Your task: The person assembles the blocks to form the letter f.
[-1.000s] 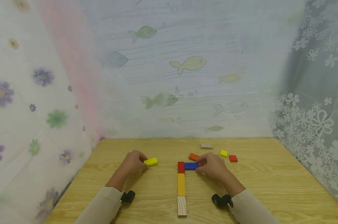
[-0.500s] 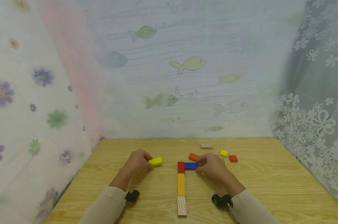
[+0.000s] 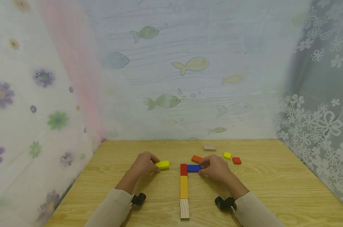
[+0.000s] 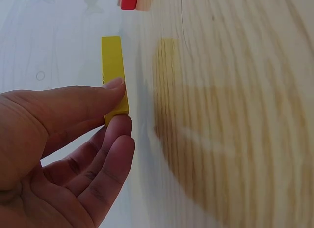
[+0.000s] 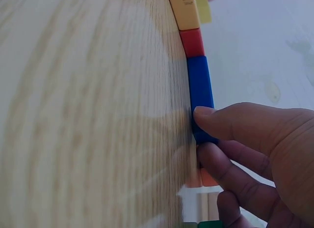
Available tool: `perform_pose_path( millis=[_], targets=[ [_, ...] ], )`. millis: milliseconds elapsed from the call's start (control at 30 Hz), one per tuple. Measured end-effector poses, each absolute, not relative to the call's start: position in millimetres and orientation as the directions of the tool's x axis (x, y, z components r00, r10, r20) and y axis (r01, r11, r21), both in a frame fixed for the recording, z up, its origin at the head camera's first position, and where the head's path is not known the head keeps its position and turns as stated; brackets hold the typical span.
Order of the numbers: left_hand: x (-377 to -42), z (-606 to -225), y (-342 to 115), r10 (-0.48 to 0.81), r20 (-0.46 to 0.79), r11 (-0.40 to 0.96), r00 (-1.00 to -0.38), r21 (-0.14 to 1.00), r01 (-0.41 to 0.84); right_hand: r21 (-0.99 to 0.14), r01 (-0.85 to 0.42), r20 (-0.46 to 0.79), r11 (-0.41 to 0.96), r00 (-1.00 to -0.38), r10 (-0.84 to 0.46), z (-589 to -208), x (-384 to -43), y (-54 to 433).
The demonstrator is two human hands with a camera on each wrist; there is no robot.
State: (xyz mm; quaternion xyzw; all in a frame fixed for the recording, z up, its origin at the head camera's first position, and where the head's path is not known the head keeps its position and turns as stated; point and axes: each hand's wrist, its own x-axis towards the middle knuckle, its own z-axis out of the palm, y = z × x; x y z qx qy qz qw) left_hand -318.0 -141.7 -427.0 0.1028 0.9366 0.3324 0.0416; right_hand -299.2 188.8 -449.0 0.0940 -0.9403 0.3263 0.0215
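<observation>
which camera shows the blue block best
Right wrist view: the blue block shows largest there, pinched by the right hand. The head view shows it small, beside a red block; left wrist view, not at all.

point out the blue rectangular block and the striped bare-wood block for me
Blue rectangular block [image 3: 193,168]: head view, middle of its visible top face.
Striped bare-wood block [image 3: 184,208]: head view, middle of its top face.
</observation>
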Motion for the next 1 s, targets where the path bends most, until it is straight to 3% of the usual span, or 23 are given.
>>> perform_pose_path(
  millis=[1000],
  targets=[
    [-316,-428,-117,0.288,-0.010,0.744,-0.957,0.632,0.217,-0.603,-0.181,0.093,0.777,-0.983,-0.158,-448,-298,190]
  ],
)
